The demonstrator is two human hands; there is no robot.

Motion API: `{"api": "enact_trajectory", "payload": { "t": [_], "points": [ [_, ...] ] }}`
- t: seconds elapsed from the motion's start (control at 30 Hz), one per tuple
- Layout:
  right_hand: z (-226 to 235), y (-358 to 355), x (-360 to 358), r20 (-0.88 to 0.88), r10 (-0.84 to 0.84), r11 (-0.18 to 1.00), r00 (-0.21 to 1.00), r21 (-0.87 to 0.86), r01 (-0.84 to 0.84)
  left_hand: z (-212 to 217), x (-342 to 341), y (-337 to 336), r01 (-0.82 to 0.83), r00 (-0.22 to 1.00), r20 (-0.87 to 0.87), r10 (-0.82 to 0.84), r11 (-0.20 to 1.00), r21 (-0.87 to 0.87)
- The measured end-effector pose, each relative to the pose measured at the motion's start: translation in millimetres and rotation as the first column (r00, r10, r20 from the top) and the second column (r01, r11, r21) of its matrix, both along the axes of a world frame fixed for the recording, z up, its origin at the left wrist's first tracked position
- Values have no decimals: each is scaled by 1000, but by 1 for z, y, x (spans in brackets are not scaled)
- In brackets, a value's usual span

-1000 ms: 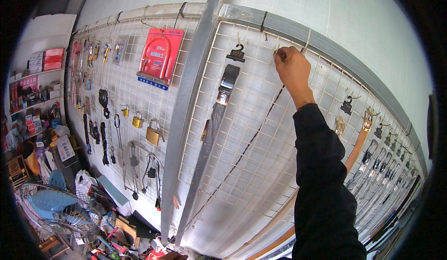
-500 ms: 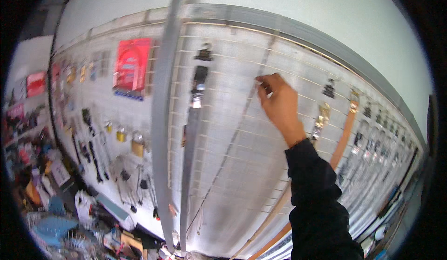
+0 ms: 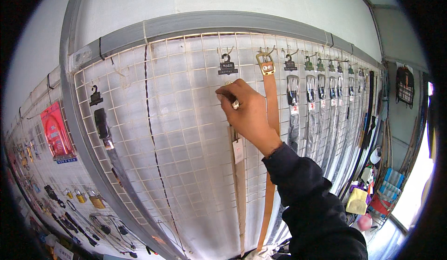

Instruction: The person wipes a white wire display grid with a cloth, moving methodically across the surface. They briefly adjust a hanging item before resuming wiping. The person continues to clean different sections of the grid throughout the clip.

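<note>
The right hand (image 3: 250, 114) curls its fingers before the top of the beige belt (image 3: 240, 185); I cannot tell whether they grip it. Its strap hangs below them, left of the brown belt (image 3: 271, 97).

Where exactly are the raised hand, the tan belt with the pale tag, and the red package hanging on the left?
Right hand (image 3: 250, 115): head view, on the back of the hand.
Tan belt (image 3: 240, 190): head view, on the hanging strap.
Red package (image 3: 56, 130): head view, middle of its front.
</note>
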State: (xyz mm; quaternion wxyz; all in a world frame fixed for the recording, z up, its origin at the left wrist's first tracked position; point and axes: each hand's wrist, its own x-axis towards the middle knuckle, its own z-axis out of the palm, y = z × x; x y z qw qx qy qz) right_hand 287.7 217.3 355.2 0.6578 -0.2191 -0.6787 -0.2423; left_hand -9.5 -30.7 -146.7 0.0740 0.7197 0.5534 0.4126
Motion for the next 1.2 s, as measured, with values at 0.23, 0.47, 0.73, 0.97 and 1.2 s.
{"api": "enact_trajectory", "payload": {
  "t": [0.23, 0.47, 0.73, 0.97, 1.2],
  "points": [
    [15, -1, -21, 30, 118, 993, 993, -25, -117, -3, 1, -3, 6, 920, 373, 121, 946, -323],
    [54, 21, -116, 130, 164, 986, 978, -32, -162, 8, 17, -31, -97, 919, 325, 223, 927, -363],
    [87, 51, -200, 110, 95, 995, 989, 9, -97, -28, 4, -53, -170, 945, -282, 167, 985, 14],
    [94, 64, -205, 137, -31, 998, 990, 49, 25, -14, 4, -66, -254, 935, -242, 259, 966, 53],
    [40, 14, -114, 146, 275, 949, 950, 116, -293, 26, 11, -63, -203, 944, -241, 224, 973, 110]
  ]
}}
